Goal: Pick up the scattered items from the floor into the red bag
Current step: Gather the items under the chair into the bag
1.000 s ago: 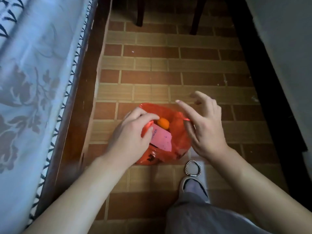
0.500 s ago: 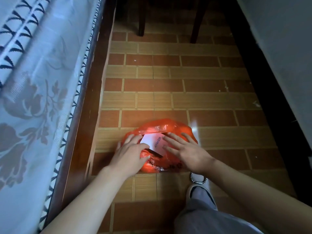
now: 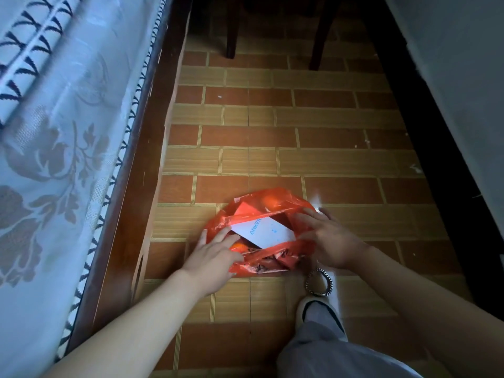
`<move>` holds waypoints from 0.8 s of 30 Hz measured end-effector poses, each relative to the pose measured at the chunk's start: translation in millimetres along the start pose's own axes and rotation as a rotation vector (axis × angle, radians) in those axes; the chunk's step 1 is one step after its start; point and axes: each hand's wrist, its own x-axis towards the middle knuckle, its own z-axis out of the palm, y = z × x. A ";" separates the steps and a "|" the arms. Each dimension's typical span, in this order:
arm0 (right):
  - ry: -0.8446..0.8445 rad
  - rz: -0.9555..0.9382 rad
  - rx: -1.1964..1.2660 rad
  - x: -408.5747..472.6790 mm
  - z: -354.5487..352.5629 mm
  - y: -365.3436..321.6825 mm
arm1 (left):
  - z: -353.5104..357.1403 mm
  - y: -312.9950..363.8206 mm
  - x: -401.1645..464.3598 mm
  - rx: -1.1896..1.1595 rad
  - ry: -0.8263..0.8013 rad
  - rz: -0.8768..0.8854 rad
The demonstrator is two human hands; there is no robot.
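Note:
The red plastic bag point(image 3: 275, 197) lies open on the tiled floor just ahead of me. Inside it a white box point(image 3: 268, 231) with blue lettering shows through the mouth, with an orange fruit point(image 3: 237, 246) at the near left and another orange fruit point(image 3: 268, 201) under the plastic at the far side. My left hand point(image 3: 215, 255) rests with straight fingers on the bag's left edge. On the bag's right edge lies my right hand point(image 3: 328, 238), fingers spread flat. A beaded metal bracelet point(image 3: 318, 282) sits on the floor just below the bag, by my shoe.
A wooden bed frame point(image 3: 131, 214) with a pale blue patterned sheet point(image 3: 54, 159) runs along the left. Two dark chair legs point(image 3: 321, 36) stand at the far end. A dark wall base point(image 3: 436, 159) borders the right. My shoe point(image 3: 319, 309) and trouser leg are at the bottom.
Both hands have come down onto the bag and spread its mouth wider, left hand going left and right hand right. The white box and an orange fruit now show more.

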 end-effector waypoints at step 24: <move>0.033 0.059 -0.112 6.6 12.6 4.1 | -16.0 14.7 30.6 0.061 0.294 0.053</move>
